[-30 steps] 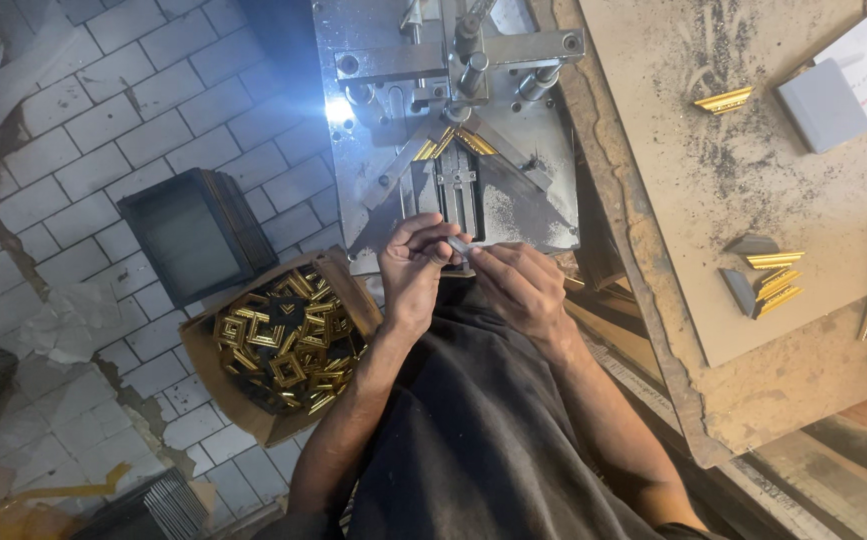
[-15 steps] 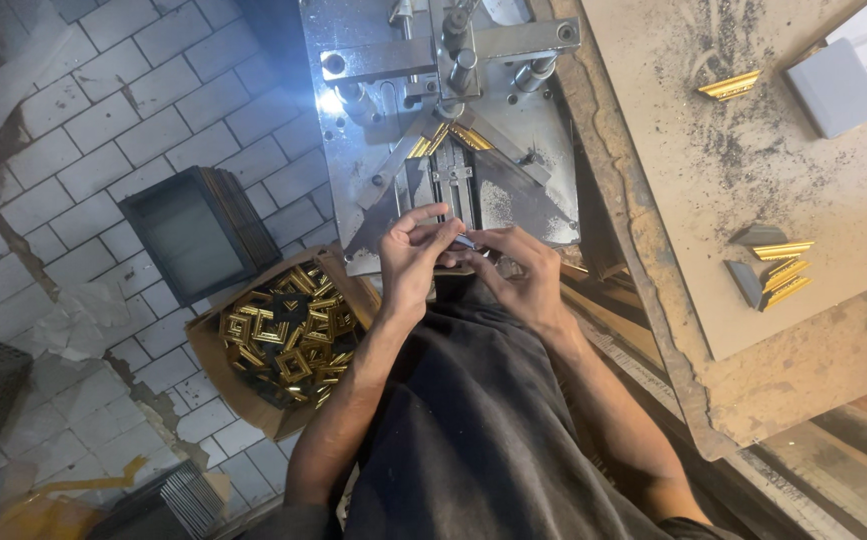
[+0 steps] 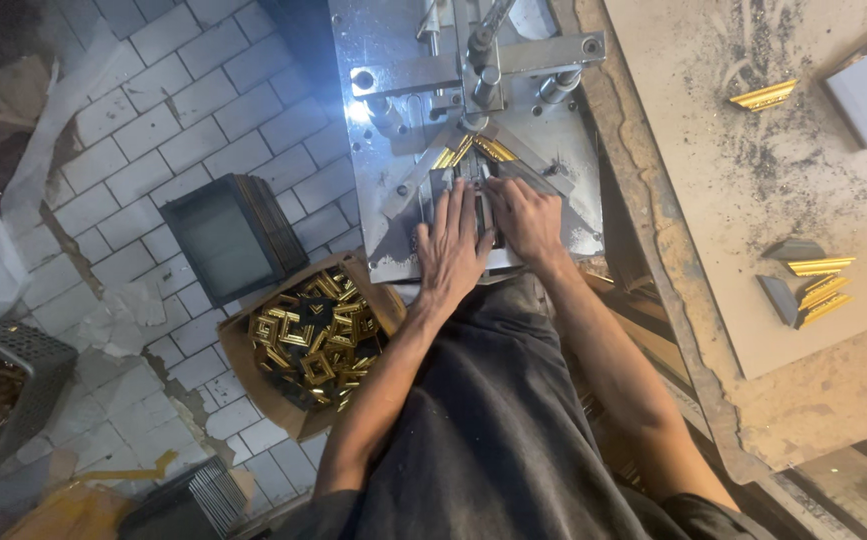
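two ribbed gold moulding strips (image 3: 473,152) meet in a v at upper centre on the steel joining machine (image 3: 393,100). left hand (image 3: 453,245) and right hand (image 3: 525,215) press flat just below, fingers spread, clasping nothing.

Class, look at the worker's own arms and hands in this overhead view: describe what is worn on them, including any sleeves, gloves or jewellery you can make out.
Both arms are bare from the elbow down; no sleeves reach the forearms. The left hand and right hand wear no gloves, and no watch or bracelet shows. Rings cannot be ruled out at this size. A dark grey, dusty cloth garment covers the body between the arms.
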